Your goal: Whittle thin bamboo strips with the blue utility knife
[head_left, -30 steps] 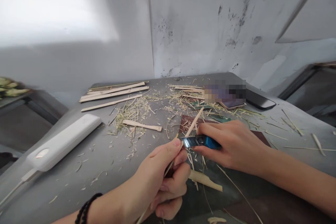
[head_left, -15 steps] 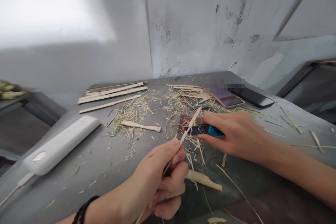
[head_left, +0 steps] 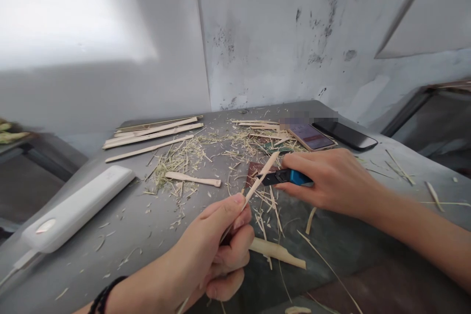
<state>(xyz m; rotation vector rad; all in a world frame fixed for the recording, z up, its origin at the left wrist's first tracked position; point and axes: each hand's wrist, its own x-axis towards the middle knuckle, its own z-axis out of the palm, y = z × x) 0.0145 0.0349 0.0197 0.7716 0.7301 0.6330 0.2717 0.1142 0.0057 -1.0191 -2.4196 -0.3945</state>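
Observation:
Pinched between the thumb and fingers of my left hand (head_left: 224, 243) is a thin pale bamboo strip (head_left: 262, 176), its flat end pointing up and away from me. My right hand (head_left: 327, 176) is wrapped round a blue and black utility knife (head_left: 296, 177). The knife's dark blade end touches the strip's edge above my left thumb. Behind the blade a small reddish-brown piece (head_left: 253, 172) lies on the table. A wider pale bamboo piece (head_left: 279, 251) lies under and to the right of my left hand.
Shavings (head_left: 191, 157) litter the grey table (head_left: 147, 225). Several bamboo strips (head_left: 154, 132) lie at the back left, with a shaped piece (head_left: 193, 179) nearer. A white corded device (head_left: 79, 206) rests at left. Two phones, one lit (head_left: 311, 136) and one dark (head_left: 346, 135), lie back right.
The view has shifted slightly, so everything sits a little further left. The knife's blade has moved a little along the strip's edge. Both hands keep their holds.

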